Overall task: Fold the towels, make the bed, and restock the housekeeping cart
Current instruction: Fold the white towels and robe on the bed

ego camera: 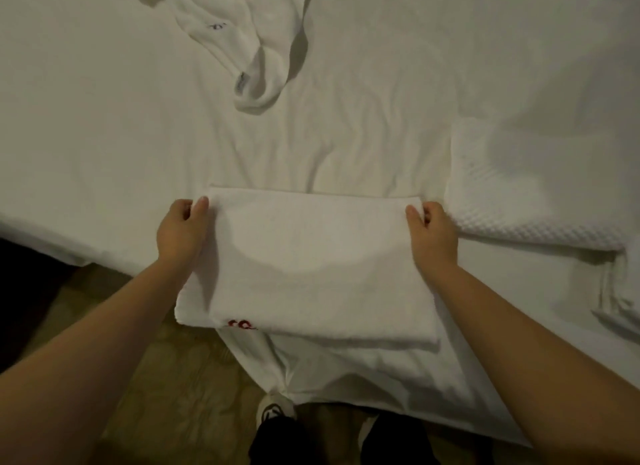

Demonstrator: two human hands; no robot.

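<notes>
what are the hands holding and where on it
The folded white towel, by its two far corners: the left hand pinches the far left corner, the right hand the far right one.

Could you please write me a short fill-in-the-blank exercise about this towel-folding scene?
1. The left hand and right hand each pinch a far ____ of the folded towel.
2. The stitched lettering on its near edge is ____.
3. The waffle-textured cloth lies beside the ____ hand.
Missing words: corner; red; right.

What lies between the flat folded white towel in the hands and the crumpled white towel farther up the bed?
Only bare, wrinkled white bed sheet, seen in the head view.
</notes>
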